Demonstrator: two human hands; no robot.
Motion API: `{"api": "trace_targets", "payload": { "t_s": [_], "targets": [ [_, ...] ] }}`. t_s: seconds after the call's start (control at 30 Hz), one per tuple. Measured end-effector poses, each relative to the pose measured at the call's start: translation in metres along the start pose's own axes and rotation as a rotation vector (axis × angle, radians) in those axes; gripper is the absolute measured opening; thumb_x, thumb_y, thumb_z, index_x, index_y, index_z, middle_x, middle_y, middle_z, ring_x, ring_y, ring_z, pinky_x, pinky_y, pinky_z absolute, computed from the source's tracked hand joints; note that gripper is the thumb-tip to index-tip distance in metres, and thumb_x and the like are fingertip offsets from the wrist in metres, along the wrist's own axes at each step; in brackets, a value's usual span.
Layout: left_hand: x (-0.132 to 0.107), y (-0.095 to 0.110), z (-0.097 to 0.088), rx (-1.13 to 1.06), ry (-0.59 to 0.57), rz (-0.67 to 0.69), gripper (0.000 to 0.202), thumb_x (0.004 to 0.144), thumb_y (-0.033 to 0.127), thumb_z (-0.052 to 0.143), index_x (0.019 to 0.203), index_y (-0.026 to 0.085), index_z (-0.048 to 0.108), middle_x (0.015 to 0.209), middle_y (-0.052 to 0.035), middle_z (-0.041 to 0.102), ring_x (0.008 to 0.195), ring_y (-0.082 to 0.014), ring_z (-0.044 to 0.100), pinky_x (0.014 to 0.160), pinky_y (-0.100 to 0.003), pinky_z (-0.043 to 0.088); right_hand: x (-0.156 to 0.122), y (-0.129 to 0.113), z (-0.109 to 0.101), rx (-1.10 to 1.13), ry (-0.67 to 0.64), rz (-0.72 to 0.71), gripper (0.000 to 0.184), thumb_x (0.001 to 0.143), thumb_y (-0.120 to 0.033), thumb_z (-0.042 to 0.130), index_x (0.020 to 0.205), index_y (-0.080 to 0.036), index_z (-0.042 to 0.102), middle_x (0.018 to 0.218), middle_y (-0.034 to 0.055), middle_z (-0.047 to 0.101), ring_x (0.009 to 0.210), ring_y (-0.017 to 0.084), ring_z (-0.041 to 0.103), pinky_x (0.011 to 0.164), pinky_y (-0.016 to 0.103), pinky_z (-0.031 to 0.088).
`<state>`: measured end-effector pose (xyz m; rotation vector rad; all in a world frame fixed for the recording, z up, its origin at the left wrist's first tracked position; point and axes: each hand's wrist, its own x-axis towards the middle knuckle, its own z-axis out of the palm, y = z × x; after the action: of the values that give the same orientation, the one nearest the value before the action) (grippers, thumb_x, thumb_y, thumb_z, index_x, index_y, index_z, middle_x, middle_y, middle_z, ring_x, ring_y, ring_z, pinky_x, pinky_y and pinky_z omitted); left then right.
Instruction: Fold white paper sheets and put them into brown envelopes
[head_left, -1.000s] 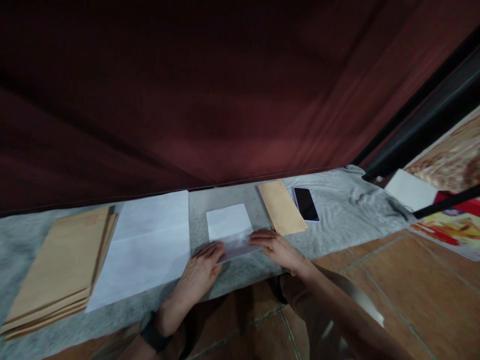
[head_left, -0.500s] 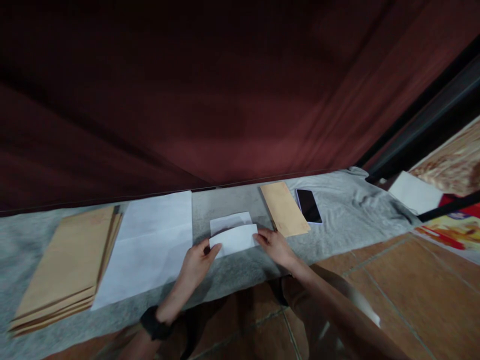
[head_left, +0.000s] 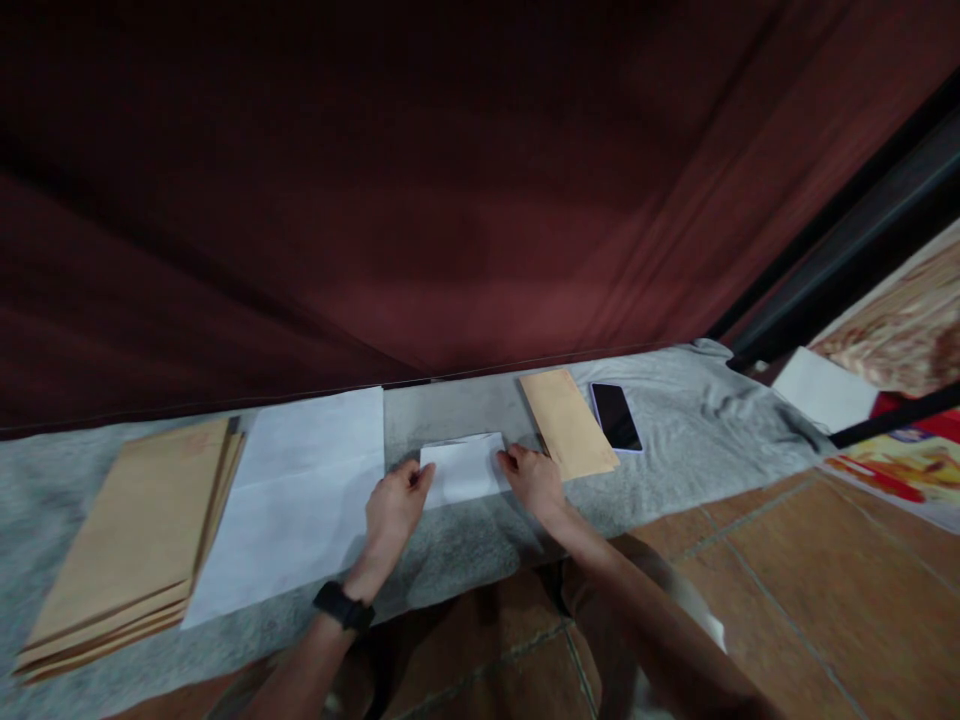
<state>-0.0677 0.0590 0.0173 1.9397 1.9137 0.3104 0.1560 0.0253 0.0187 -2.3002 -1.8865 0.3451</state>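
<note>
A folded white sheet of paper (head_left: pixel 463 466) lies on the grey cloth (head_left: pixel 675 440) in front of me. My left hand (head_left: pixel 394 510) pinches its left edge with thumb and fingers closed. On the sheet's right edge, my right hand (head_left: pixel 531 475) has its fingers closed in the same way. The sheet lies nearly flat, folded over on itself. A black band sits on my left wrist.
A stack of white sheets (head_left: pixel 296 490) lies to the left, with a pile of brown envelopes (head_left: pixel 131 545) beyond it. One brown envelope (head_left: pixel 566 422) and a dark phone (head_left: pixel 616 416) lie to the right. A dark red curtain (head_left: pixel 450 200) hangs behind. Tiled floor (head_left: pixel 787 590) is below.
The near edge of the white sheet was lifted and brought forward over the far part. Both hands moved away from me with it, and the sheet now lies folded and smaller.
</note>
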Motion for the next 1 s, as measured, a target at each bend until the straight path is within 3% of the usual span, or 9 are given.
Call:
{"api": "trace_targets", "payload": {
  "t_s": [0.4, 0.63, 0.8, 0.9, 1.0],
  "targets": [
    [0.003, 0.016, 0.0, 0.219, -0.027, -0.078, 0.039, 0.1, 0.048, 0.038, 0.098, 0.024, 0.068, 0.095, -0.0086, 0.077, 0.087, -0.0251, 0.072, 0.067, -0.03, 0.045, 0.004, -0.005, 0.01, -0.08, 0.057, -0.001, 0.033, 0.106, -0.036, 0.044, 0.102, -0.017, 0.071, 0.093, 0.013, 0.078, 0.086, 0.023, 0.076, 0.074, 0.028, 0.052],
    [0.002, 0.022, -0.002, 0.259, -0.027, -0.078, 0.04, 0.101, 0.047, 0.036, 0.103, 0.023, 0.068, 0.096, -0.0102, 0.077, 0.09, -0.0248, 0.073, 0.071, -0.031, 0.048, 0.003, -0.002, 0.015, -0.068, 0.193, -0.057, 0.021, 0.102, -0.029, 0.048, 0.11, -0.019, 0.065, 0.103, 0.0132, 0.073, 0.098, 0.026, 0.069, 0.09, 0.038, 0.051],
    [0.002, 0.022, 0.001, 0.266, -0.019, -0.071, 0.04, 0.102, 0.046, 0.036, 0.11, 0.022, 0.068, 0.093, -0.011, 0.077, 0.089, -0.0257, 0.073, 0.073, -0.032, 0.05, 0.0, -0.009, 0.016, 0.045, 0.274, -0.291, 0.028, 0.103, -0.025, 0.044, 0.119, -0.017, 0.064, 0.125, 0.015, 0.066, 0.116, 0.028, 0.061, 0.102, 0.044, 0.047],
    [0.001, 0.021, 0.003, 0.269, -0.006, -0.054, 0.04, 0.102, 0.045, 0.036, 0.115, 0.022, 0.066, 0.094, -0.0113, 0.077, 0.09, -0.026, 0.073, 0.074, -0.033, 0.05, -0.004, -0.017, 0.028, 0.156, 0.255, -0.469, 0.038, 0.105, -0.027, 0.04, 0.137, -0.017, 0.057, 0.147, 0.0111, 0.055, 0.134, 0.024, 0.051, 0.114, 0.042, 0.04],
    [0.001, 0.021, 0.003, 0.281, -0.002, -0.042, 0.041, 0.102, 0.044, 0.034, 0.115, 0.021, 0.066, 0.095, -0.0117, 0.077, 0.091, -0.0267, 0.074, 0.074, -0.033, 0.051, -0.009, -0.022, 0.044, 0.169, 0.221, -0.526, 0.046, 0.106, -0.032, 0.04, 0.148, -0.018, 0.048, 0.156, 0.009, 0.047, 0.144, 0.024, 0.041, 0.119, 0.044, 0.036]
  ]
}}
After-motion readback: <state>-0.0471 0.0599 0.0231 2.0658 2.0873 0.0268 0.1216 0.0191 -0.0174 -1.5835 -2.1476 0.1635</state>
